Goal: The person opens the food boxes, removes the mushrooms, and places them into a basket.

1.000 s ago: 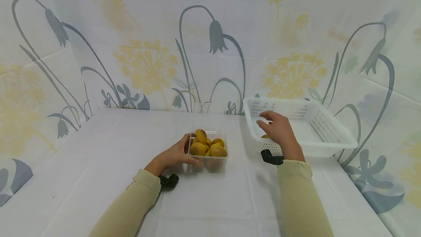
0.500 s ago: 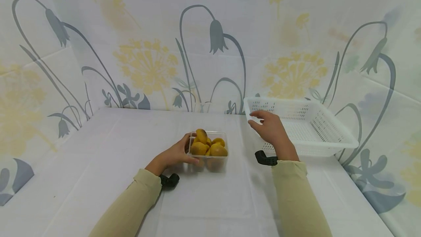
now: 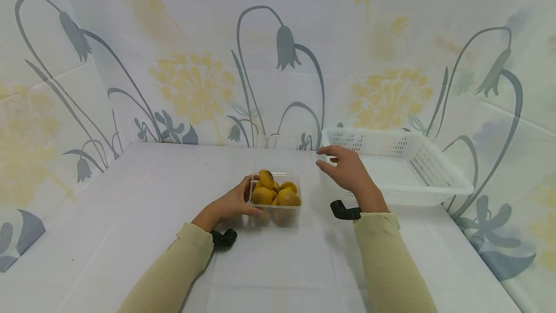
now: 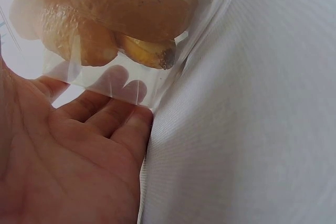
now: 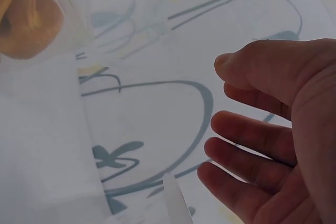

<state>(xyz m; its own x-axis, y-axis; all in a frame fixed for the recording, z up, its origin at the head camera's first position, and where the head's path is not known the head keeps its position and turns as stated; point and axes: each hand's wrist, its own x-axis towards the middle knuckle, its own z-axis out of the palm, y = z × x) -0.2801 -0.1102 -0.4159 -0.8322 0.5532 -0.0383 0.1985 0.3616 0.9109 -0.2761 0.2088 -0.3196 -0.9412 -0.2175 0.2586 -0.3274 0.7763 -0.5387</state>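
Observation:
My left hand (image 3: 230,203) grips the left side of a clear plastic box (image 3: 278,206), its thumb along the near side. Yellow-orange fruits (image 3: 288,199) fill the box, and one oval fruit (image 3: 266,179) sits on top, above the rim. In the left wrist view, fingers (image 4: 134,127) lie against the low edge of the clear wall, and a fruit (image 4: 134,3) with dark specks shows through it. My right hand (image 3: 345,170) hovers by the left end of a white perforated basket (image 3: 434,190). Its fingers are loosely bent with nothing between them in the right wrist view.
The basket stands at the back right of the white-covered table (image 3: 269,264). A clear, glass-like vessel (image 3: 267,142) stands at the back edge, behind the box. A flower-printed cloth (image 3: 195,37) hangs behind and at both sides.
My right hand has moved left, from over the basket to its left end. A bit of yellow seen under that hand earlier no longer shows. The left hand and box have stayed put.

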